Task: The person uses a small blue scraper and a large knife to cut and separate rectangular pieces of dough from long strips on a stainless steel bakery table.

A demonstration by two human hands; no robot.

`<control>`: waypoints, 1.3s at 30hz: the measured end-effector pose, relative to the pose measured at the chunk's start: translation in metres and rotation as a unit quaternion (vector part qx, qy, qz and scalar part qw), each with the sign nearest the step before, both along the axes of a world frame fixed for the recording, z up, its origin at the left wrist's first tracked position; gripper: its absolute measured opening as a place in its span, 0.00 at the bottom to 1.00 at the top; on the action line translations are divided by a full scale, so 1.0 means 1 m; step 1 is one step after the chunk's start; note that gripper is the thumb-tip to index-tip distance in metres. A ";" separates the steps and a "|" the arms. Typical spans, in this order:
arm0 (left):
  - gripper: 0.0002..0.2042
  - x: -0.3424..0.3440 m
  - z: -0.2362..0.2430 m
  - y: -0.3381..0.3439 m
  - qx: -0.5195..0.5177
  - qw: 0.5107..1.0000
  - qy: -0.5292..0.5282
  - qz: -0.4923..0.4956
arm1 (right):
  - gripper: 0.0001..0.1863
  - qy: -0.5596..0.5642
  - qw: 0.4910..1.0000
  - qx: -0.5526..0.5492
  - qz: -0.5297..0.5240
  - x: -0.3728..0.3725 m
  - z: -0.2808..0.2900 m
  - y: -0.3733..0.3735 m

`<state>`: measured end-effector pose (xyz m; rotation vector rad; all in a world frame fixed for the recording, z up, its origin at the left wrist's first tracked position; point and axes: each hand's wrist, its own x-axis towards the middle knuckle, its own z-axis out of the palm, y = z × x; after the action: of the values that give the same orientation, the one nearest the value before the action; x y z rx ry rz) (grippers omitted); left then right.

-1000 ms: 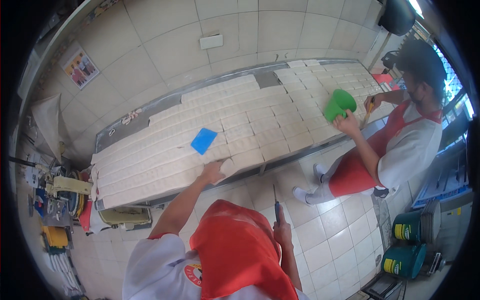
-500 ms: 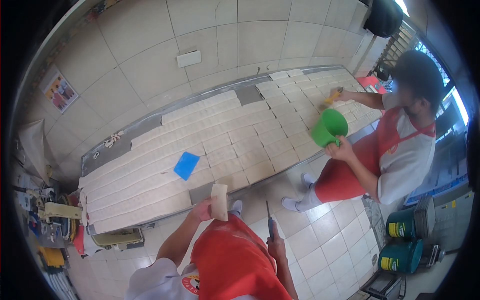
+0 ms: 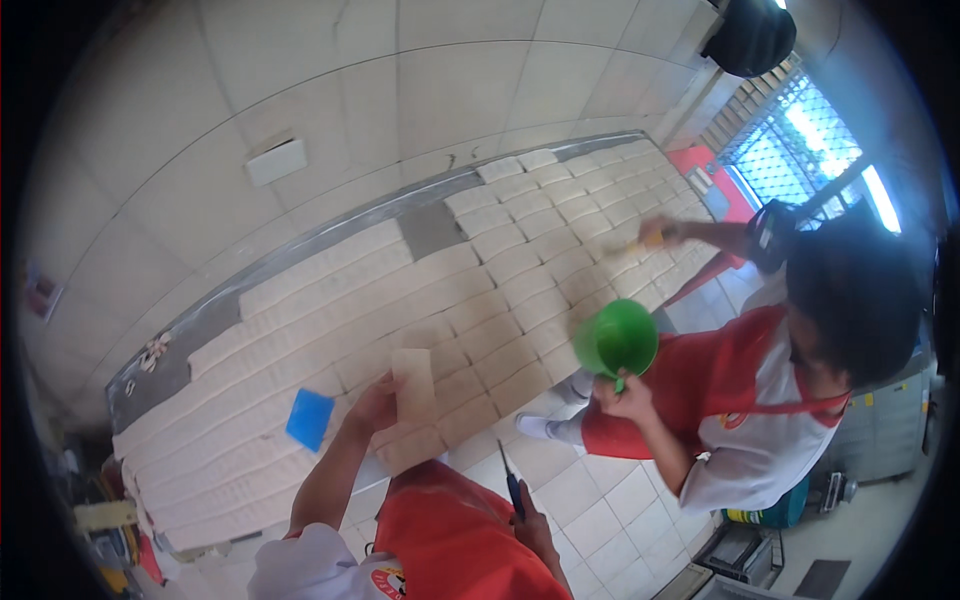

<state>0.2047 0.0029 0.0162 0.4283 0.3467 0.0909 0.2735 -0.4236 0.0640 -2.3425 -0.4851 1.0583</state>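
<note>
While a pale dough slab (image 3: 415, 383) is held over the near side of the counter (image 3: 432, 232), the left hand (image 3: 375, 403) has its fingers clamped on the slab's left edge. Just left of that hand, a blue card (image 3: 310, 419) lies flat on the dough strips (image 3: 265, 400). Nearer the apron (image 3: 455, 535), the right hand (image 3: 537, 534) wraps its fingers around the handle of a knife (image 3: 513, 487), blade pointing away from the body. To the right, a co-worker (image 3: 745, 400) grips a green jug (image 3: 628, 338) and, over the far rows, a blurred yellow tool (image 3: 650, 240).
</note>
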 end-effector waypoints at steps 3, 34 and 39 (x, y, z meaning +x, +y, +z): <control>0.31 0.046 -0.015 0.013 -0.014 1.000 -0.010 0.015 | 0.43 0.027 0.998 -0.046 -0.023 0.018 0.006 0.003; 0.21 -0.176 0.013 -0.289 -0.070 0.948 0.055 0.306 | 0.34 -0.088 0.931 0.118 0.334 0.090 -0.117 -0.125; 0.17 -0.244 -0.004 -0.248 -0.005 0.930 0.135 0.343 | 0.33 -0.092 0.949 0.105 0.283 0.070 -0.122 -0.127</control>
<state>-0.0391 -0.2451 0.0125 0.2926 0.7593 0.7191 0.3434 -0.5502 -0.0578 -2.1645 -1.3340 0.9613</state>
